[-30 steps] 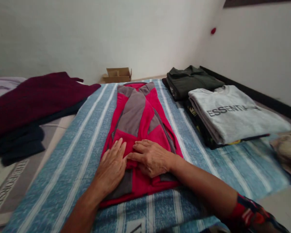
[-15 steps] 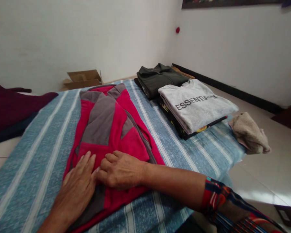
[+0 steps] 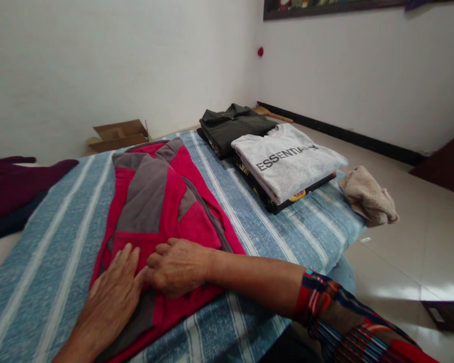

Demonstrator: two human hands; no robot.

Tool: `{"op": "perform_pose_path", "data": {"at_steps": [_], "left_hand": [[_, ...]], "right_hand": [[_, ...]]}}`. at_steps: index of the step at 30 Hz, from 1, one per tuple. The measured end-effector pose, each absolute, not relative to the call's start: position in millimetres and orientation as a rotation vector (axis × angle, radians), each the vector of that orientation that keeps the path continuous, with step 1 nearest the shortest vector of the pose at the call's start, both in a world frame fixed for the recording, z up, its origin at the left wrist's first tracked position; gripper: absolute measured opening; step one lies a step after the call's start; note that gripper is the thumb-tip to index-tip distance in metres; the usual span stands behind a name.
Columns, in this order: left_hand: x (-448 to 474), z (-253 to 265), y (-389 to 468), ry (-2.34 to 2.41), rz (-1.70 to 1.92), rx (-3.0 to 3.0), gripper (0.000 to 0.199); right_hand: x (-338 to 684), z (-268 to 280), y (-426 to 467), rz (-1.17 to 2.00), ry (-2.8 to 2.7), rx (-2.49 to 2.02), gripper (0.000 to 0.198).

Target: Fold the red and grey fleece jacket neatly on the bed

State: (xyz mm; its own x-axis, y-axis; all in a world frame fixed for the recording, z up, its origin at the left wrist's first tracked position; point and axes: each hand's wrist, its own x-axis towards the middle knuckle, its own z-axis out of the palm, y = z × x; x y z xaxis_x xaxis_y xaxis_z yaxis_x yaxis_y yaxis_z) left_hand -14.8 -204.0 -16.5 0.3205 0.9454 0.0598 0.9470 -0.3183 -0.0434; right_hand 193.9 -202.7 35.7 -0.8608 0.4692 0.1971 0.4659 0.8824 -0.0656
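Observation:
A red and grey fleece garment (image 3: 162, 201) lies folded lengthwise on a blue striped cloth (image 3: 272, 227). My left hand (image 3: 111, 297) rests flat on the garment's near end, fingers apart. Beside it, touching at the fingertips, my right hand (image 3: 177, 264) presses down on the same red fabric with its fingers curled under; whether it pinches a fold I cannot tell. Both forearms reach in from the lower edge.
At the far right of the cloth sit folded clothes: a grey printed shirt (image 3: 287, 159) on a dark stack, and a dark green garment (image 3: 230, 126) behind. A beige cloth (image 3: 366, 196) hangs at the right edge. Maroon clothing (image 3: 11, 181) lies left, a cardboard box (image 3: 117, 133) by the wall.
The view has swung to the right, so the folded stack sits nearer the middle and the maroon clothes slid off left. Both hands stay on the red garment, the right fingers curling more.

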Motion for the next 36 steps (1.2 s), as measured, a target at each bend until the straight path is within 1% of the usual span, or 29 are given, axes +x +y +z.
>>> {"op": "perform_pose_path", "data": {"at_steps": [9, 13, 21, 31, 36], "left_hand": [[-10, -9, -203, -1.812, 0.057, -2.485, 0.064], [-11, -10, -202, -1.792, 0.056, -2.475, 0.062], [-2, 2, -206, -1.856, 0.177, -2.491, 0.065], [1, 3, -213, -1.827, 0.032, -2.484, 0.056], [2, 2, -218, -1.828, -0.022, -2.457, 0.056]], "right_hand": [[196, 37, -199, 0.110, -2.817, -0.704, 0.020], [196, 33, -197, 0.121, -2.791, -0.699, 0.022], [195, 29, -196, 0.144, -2.784, -0.700, 0.023], [199, 28, -201, 0.098, -2.759, -0.665, 0.023], [201, 24, -203, 0.119, -2.734, -0.642, 0.024]]}}
